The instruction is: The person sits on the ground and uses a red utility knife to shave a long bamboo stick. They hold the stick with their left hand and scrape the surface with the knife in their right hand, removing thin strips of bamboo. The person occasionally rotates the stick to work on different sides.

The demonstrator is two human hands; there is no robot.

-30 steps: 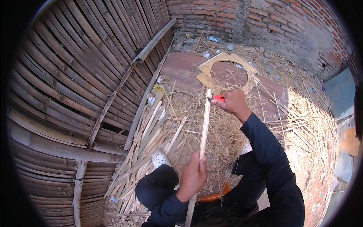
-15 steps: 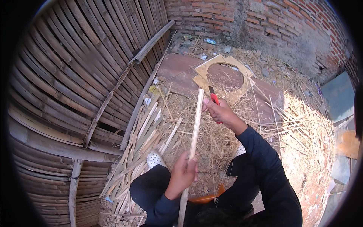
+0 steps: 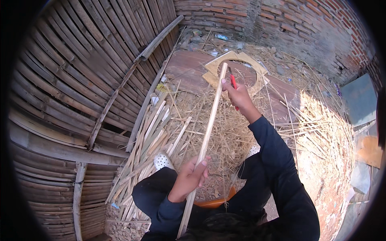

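A long, pale bamboo strip (image 3: 210, 123) slants upward across the middle, its far end over the cut-out board. My left hand (image 3: 189, 178) is closed round its lower part. In my right hand (image 3: 239, 97) is a red utility knife (image 3: 233, 81), its dark blade pointing away from me. The right thumb lies against or very close to the strip near its far end. Beyond that hand rests a pale board with a large round hole (image 3: 214, 67). Shavings (image 3: 225, 136) cover the ground beneath the strip.
Several split bamboo strips (image 3: 138, 172) lie heaped to the left, beside a slatted bamboo wall (image 3: 76, 84). A brown panel (image 3: 185, 72) lies on the ground ahead, before a brick wall (image 3: 289, 24). Something orange (image 3: 217, 202) sits between my legs.
Both hands still hold their things. My right hand and knife have moved up and away from me. The strip has slid farther forward and tilts more to the right.
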